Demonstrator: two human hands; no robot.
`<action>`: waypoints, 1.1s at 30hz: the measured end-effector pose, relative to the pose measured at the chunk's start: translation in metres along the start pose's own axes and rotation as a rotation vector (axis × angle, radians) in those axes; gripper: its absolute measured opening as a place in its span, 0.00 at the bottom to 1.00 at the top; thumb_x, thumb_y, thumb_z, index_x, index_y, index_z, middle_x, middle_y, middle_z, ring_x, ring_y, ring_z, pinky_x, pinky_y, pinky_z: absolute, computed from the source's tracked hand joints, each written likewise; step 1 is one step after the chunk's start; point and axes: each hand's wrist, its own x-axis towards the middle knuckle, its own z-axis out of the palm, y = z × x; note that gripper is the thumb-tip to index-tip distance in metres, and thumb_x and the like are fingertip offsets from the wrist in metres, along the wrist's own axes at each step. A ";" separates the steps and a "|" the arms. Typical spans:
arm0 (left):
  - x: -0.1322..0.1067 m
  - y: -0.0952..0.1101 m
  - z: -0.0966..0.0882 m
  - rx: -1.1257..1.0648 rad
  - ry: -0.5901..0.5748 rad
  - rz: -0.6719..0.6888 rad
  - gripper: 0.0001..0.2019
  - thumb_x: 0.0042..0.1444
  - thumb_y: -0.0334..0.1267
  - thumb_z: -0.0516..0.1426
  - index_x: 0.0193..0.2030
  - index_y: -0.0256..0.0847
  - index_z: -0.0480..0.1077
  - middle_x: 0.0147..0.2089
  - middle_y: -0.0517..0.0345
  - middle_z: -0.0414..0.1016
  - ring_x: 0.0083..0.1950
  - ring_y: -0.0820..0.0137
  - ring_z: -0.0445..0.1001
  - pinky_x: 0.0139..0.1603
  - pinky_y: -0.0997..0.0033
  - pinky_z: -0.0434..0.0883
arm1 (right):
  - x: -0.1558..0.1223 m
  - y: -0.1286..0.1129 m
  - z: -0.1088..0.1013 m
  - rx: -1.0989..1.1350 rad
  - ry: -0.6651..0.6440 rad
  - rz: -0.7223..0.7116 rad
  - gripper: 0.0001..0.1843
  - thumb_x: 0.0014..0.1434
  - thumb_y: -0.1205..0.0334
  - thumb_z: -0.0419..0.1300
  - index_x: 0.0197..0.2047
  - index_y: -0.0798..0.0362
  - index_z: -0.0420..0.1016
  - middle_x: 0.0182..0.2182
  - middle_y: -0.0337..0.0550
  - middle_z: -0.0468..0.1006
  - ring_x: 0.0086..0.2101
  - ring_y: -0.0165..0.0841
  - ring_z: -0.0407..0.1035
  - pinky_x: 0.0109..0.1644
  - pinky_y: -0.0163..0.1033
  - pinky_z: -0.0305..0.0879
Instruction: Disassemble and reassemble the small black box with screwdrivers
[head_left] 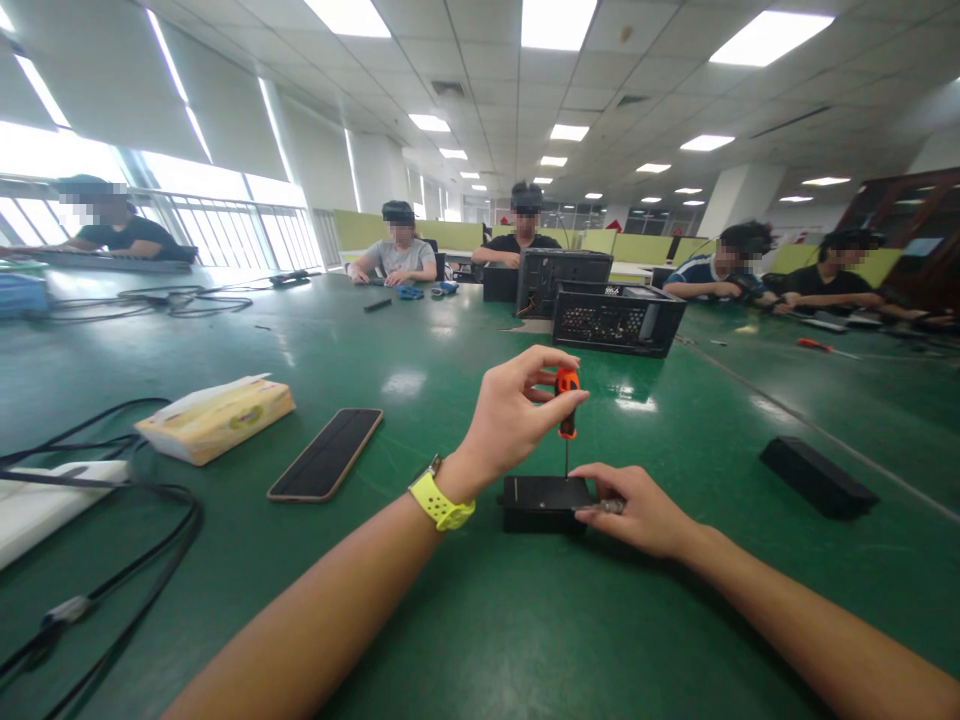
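An upright screwdriver [568, 400] with an orange and black handle is pinched between the fingers and thumb of my left hand [517, 405]. Its thin shaft points down, and the tip meets the top of a small black rectangular box [536, 510] lying on the table. Closed on the box's right end, my right hand [637, 508] has a finger beside the shaft. A slim silvery piece [604, 508] shows by its fingers; its kind is unclear. The left wrist wears a watch with a yellow-green strap [442, 503].
Left of my hands lie a phone [328, 455], a tissue pack [217, 415] and black cables [176, 540]. To the right is a black block [817, 477]. Open black computer cases [619, 318] stand ahead on the green table [450, 620]; several people sit around it.
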 end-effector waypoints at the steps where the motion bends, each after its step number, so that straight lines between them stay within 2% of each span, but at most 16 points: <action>1: 0.000 0.000 0.000 0.009 0.014 0.003 0.11 0.52 0.34 0.62 0.42 0.38 0.70 0.44 0.54 0.75 0.40 0.73 0.76 0.37 0.77 0.77 | 0.000 0.000 0.000 0.002 -0.002 0.001 0.23 0.58 0.47 0.59 0.51 0.53 0.72 0.24 0.35 0.70 0.25 0.29 0.63 0.30 0.33 0.55; 7: 0.002 0.003 -0.002 0.120 0.022 0.024 0.10 0.53 0.29 0.59 0.43 0.38 0.72 0.41 0.56 0.76 0.41 0.73 0.76 0.34 0.79 0.75 | 0.000 0.001 0.000 0.001 -0.005 0.001 0.24 0.59 0.46 0.59 0.51 0.53 0.72 0.24 0.36 0.70 0.25 0.29 0.63 0.31 0.33 0.55; 11: 0.001 0.004 -0.001 0.126 0.002 0.014 0.11 0.53 0.30 0.59 0.44 0.39 0.71 0.42 0.56 0.76 0.40 0.72 0.76 0.31 0.79 0.75 | 0.000 0.000 0.000 0.005 -0.008 0.001 0.24 0.58 0.46 0.59 0.51 0.52 0.72 0.24 0.36 0.71 0.24 0.29 0.63 0.30 0.33 0.55; 16: 0.000 0.005 0.000 0.076 0.008 0.001 0.12 0.51 0.35 0.63 0.43 0.39 0.70 0.41 0.56 0.72 0.38 0.74 0.75 0.34 0.77 0.77 | 0.001 0.001 0.001 -0.012 0.002 0.000 0.23 0.58 0.46 0.59 0.51 0.52 0.73 0.24 0.36 0.71 0.24 0.29 0.63 0.30 0.33 0.54; 20: -0.001 0.006 0.001 0.098 0.037 0.019 0.11 0.50 0.32 0.63 0.41 0.39 0.71 0.43 0.55 0.69 0.40 0.74 0.74 0.33 0.80 0.77 | 0.001 0.001 0.000 -0.005 -0.002 0.003 0.23 0.58 0.47 0.60 0.51 0.52 0.73 0.24 0.35 0.71 0.24 0.29 0.63 0.30 0.33 0.54; 25: -0.002 0.005 0.002 0.161 0.034 0.049 0.13 0.50 0.28 0.59 0.44 0.39 0.70 0.42 0.55 0.72 0.43 0.72 0.73 0.32 0.81 0.75 | 0.000 0.000 -0.001 -0.011 0.004 0.002 0.23 0.58 0.46 0.59 0.51 0.53 0.73 0.24 0.36 0.71 0.24 0.29 0.63 0.30 0.33 0.54; 33: -0.001 0.005 0.002 0.228 0.018 0.075 0.14 0.49 0.27 0.57 0.44 0.39 0.69 0.41 0.57 0.75 0.36 0.75 0.72 0.25 0.82 0.68 | 0.000 0.000 -0.001 -0.019 0.002 0.003 0.23 0.58 0.46 0.59 0.51 0.53 0.72 0.24 0.36 0.71 0.25 0.29 0.64 0.30 0.33 0.55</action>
